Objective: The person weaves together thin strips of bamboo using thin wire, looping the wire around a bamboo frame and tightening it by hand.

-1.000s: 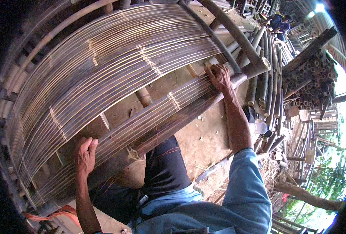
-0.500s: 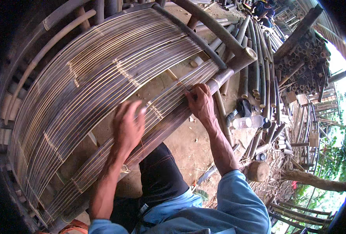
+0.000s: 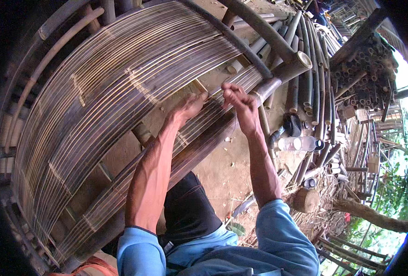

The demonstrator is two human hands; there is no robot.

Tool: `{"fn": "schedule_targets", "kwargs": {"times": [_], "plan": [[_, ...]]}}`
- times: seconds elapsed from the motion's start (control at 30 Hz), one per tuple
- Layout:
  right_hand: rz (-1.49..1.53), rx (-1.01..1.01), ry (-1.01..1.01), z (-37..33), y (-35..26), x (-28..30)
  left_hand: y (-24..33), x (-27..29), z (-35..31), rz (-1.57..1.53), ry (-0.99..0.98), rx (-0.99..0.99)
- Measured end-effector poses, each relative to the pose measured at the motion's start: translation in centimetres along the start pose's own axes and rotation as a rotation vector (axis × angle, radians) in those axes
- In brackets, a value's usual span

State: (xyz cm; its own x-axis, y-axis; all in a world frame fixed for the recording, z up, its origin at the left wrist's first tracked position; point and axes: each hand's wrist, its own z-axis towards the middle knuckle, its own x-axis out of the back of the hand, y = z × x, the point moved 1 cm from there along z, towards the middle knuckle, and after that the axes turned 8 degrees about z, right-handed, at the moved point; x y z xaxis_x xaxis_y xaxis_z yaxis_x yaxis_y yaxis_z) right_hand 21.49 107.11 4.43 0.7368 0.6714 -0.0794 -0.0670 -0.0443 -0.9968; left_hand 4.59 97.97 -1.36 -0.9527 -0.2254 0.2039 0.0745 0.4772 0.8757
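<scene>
A long panel of thin bamboo slats [image 3: 135, 55] is stretched across a dark bamboo frame, with a gap between its wide part and a narrow band of slats [image 3: 116, 191] by the near rail [image 3: 199, 149]. Over the far right end of that band, my left hand [image 3: 191, 106] reaches in with its fingertips pressed together at a short light crosspiece [image 3: 199, 86]. What those fingertips hold is hidden. My right hand [image 3: 241, 102] is raised just above the rail, fingers curled in a pinch. A thin dark strand [image 3: 235, 120] hangs by it.
A thick bamboo post end [image 3: 300, 62] juts out at the frame's right corner. Beyond lie long bamboo poles [image 3: 314, 69] and a stack of cut poles [image 3: 362, 69]. On the ground to the right are a clear plastic bottle [image 3: 300, 144] and a wood stump [image 3: 306, 200].
My left hand has moved right and away from me, to the crosspiece beside my right hand. My right hand has lifted slightly off the slats and rail. The view has shifted a little.
</scene>
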Motion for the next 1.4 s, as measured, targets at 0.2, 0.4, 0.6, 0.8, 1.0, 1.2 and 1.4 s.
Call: {"fn": "schedule_targets", "kwargs": {"times": [0.2,0.4,0.6,0.8,1.0,1.2,1.4], "plan": [[0.653,-0.009,0.043,2.7,0.5,-2.6,-2.0,-0.2,-0.7,0.495,0.257,-0.522],[1.182,-0.017,-0.302,3.1,0.9,0.0,0.8,-0.3,-2.1,0.823,0.096,-0.382],[-0.261,0.297,0.237,-3.6,2.2,-1.6,0.2,-0.4,-1.6,0.614,0.129,-0.121],[0.509,0.095,0.337,-5.8,2.1,-2.8,0.8,-0.2,-3.8,0.707,0.174,-0.222],[0.444,0.058,0.389,-7.6,4.6,5.9,-0.3,-1.2,-11.7,0.583,0.801,-0.621],[-0.41,0.207,0.568,-13.3,3.4,10.7,-11.6,2.0,-29.5,0.639,1.267,-0.116],[-0.671,0.45,0.29,-13.7,1.2,1.6,-10.8,0.3,-31.9,0.718,1.215,0.026]]}}
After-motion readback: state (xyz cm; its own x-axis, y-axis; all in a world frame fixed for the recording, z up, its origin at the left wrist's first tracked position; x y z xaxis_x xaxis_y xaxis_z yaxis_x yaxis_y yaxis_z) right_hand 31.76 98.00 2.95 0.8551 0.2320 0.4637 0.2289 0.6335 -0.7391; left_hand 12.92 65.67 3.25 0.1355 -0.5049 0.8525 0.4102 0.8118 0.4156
